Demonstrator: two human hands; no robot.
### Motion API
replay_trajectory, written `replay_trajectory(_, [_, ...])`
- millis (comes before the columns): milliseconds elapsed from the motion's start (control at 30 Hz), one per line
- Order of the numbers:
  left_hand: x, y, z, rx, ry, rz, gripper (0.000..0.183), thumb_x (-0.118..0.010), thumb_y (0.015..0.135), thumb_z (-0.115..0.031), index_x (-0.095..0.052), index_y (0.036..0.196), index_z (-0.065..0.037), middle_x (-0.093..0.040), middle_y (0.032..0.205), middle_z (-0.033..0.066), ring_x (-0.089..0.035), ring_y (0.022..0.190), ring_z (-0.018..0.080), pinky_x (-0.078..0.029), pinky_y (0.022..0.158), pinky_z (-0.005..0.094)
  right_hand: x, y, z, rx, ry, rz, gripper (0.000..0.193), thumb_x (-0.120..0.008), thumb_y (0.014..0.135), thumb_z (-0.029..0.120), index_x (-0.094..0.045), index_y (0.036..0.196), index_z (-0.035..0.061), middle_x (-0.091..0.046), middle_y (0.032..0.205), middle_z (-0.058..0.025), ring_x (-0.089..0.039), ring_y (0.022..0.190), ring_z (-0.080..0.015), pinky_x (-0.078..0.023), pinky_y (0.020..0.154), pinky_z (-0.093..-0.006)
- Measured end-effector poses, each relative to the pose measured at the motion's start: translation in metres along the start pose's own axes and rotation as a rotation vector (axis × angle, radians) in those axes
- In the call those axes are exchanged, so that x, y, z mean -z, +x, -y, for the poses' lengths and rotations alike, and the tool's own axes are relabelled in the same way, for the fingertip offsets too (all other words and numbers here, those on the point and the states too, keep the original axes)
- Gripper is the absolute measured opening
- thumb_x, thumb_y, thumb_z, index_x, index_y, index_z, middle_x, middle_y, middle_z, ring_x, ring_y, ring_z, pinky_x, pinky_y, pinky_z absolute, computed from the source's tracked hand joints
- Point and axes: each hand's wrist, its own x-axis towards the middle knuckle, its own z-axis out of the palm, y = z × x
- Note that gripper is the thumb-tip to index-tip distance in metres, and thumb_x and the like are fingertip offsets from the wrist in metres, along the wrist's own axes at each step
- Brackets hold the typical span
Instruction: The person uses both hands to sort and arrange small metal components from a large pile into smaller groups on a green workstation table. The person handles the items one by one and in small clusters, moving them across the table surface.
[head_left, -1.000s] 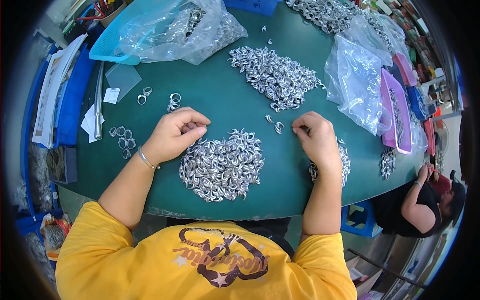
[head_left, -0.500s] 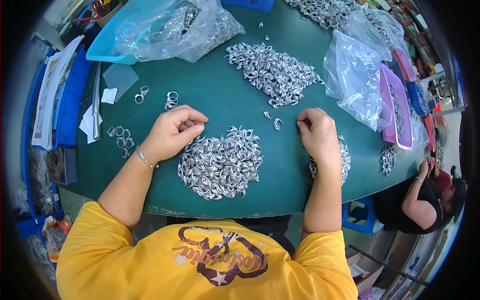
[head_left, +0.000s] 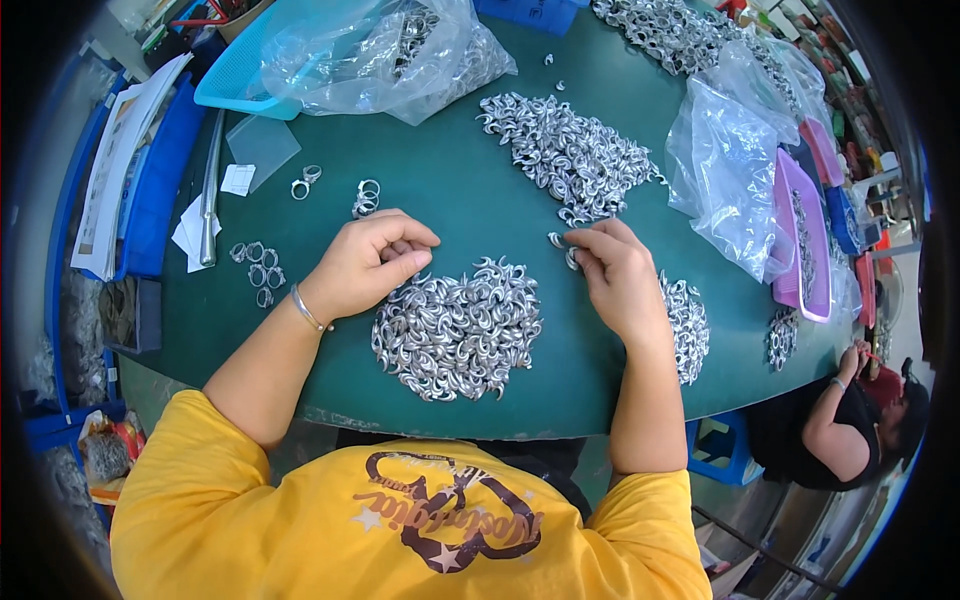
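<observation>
My left hand [head_left: 375, 258] hovers at the upper left edge of a pile of silver crescent-shaped metal pieces [head_left: 455, 335]. Its fingers are curled and the thumb closes toward them; what they hold, if anything, is hidden. My right hand [head_left: 622, 275] reaches in from the right, thumb and forefinger closing at a loose crescent-shaped metal piece [head_left: 572, 259]. Beside it lies another loose piece [head_left: 556, 240]. Farther off spreads a larger heap of similar pieces [head_left: 570, 155]. A smaller heap [head_left: 688, 325] is partly covered by my right wrist.
Silver rings [head_left: 367, 197] stand stacked beyond my left hand, with several more [head_left: 258, 268] farther left. A metal rod [head_left: 210, 190] lies near papers. Behind are a turquoise basket [head_left: 235, 85] and plastic bag [head_left: 400, 60]; right, a pink tray [head_left: 803, 240]. Another person [head_left: 840, 430] sits at right.
My right hand has moved left to the two loose pieces, its fingertips now at them. My left hand keeps its place by the pile. The whole view has shifted slightly.
</observation>
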Motion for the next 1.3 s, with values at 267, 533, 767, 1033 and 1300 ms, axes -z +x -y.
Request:
replay_trajectory(267, [0.001,-0.001,0.003,0.015,-0.032,-0.002,0.014,-0.064,0.090,-0.005,-0.065,0.102,0.001,-0.060,0.092,0.0028,-0.059,0.079,0.0065,-0.048,0.071,0.0199,0.004,0.000,-0.012,-0.076,0.068,0.013,0.010,-0.064,0.081,-0.004,-0.069,0.089,0.0006,-0.065,0.082,-0.0116,-0.065,0.073,-0.0252,-0.051,0.066,-0.0331])
replay_trajectory(533, [0.000,-0.001,0.003,0.000,-0.019,-0.002,0.014,-0.064,0.090,-0.005,-0.065,0.102,0.001,-0.061,0.093,0.0030,-0.059,0.080,0.0068,-0.048,0.071,0.0200,0.012,-0.001,-0.010,-0.419,0.662,0.211,0.010,-0.062,0.087,-0.001,-0.066,0.096,-0.0027,-0.066,0.084,-0.0043,-0.061,0.073,-0.0095,-0.049,0.064,-0.0234])
replay_trajectory(767, [0.001,-0.002,0.002,0.000,-0.018,-0.002,0.013,-0.064,0.089,-0.004,-0.065,0.102,0.000,-0.061,0.093,0.0029,-0.059,0.080,0.0067,-0.048,0.072,0.0199,0.012,-0.002,-0.009,-0.343,0.836,0.205,0.010,-0.060,0.086,-0.005,-0.065,0.093,-0.0016,-0.063,0.084,-0.0037,-0.060,0.075,-0.0106,-0.050,0.066,-0.0247])
replay_trajectory(1033, [0.001,-0.001,-0.002,0.012,0.006,-0.014,0.012,-0.064,0.088,-0.004,-0.066,0.100,0.000,-0.061,0.092,0.0029,-0.059,0.079,0.0068,-0.048,0.071,0.0197,0.010,0.000,-0.020,-0.015,0.023,-0.027,0.014,-0.061,0.076,-0.012,-0.066,0.085,-0.0013,-0.061,0.087,-0.0135,-0.061,0.075,-0.0292,-0.050,0.068,-0.0347])
replay_trajectory(1300, [0.000,-0.001,-0.002,-0.004,0.001,-0.011,0.013,-0.065,0.088,-0.004,-0.066,0.100,0.000,-0.061,0.092,0.0030,-0.059,0.078,0.0071,-0.048,0.069,0.0202,0.007,-0.003,-0.007,-0.155,-0.076,-0.006,0.008,-0.068,0.078,0.003,-0.065,0.084,-0.0002,-0.062,0.079,-0.0148,-0.063,0.071,-0.0308,-0.050,0.066,-0.0373])
